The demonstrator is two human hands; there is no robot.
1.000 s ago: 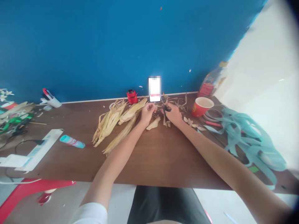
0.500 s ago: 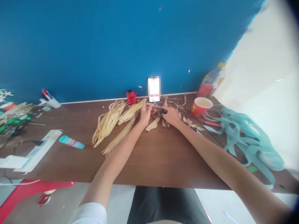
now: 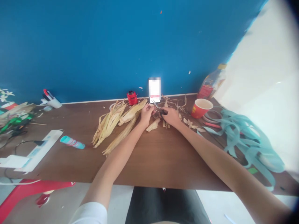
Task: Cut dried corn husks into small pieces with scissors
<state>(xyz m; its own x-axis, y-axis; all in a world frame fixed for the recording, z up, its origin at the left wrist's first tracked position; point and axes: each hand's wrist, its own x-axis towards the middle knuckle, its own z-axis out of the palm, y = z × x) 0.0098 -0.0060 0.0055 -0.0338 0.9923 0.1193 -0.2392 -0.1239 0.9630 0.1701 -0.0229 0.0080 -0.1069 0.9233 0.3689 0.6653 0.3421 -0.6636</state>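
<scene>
My left hand [image 3: 146, 114] pinches a small piece of dried corn husk [image 3: 154, 112] at its fingertips, though the piece is too small to see well. My right hand [image 3: 172, 117] is shut on black-handled scissors [image 3: 163, 112], whose thin blades point left toward my left fingers. Bundles of pale dried corn husks [image 3: 108, 124] lie left of my hands on the wooden table [image 3: 163, 155]. A loose curled husk piece [image 3: 153, 125] rests just below the gap between my hands, among brown shreds.
A lit phone [image 3: 154, 89] stands against the blue wall behind a red spool [image 3: 132, 97]. To the right are a red paper cup [image 3: 201, 108], a plastic bottle [image 3: 211, 85] and teal ribbons [image 3: 247, 140]. A teal tube [image 3: 72, 142] and white strip [image 3: 39, 149] lie left.
The scissors have swung from nearly upright to pointing left, with their blades now reaching my left fingertips. My hands have drawn slightly closer together.
</scene>
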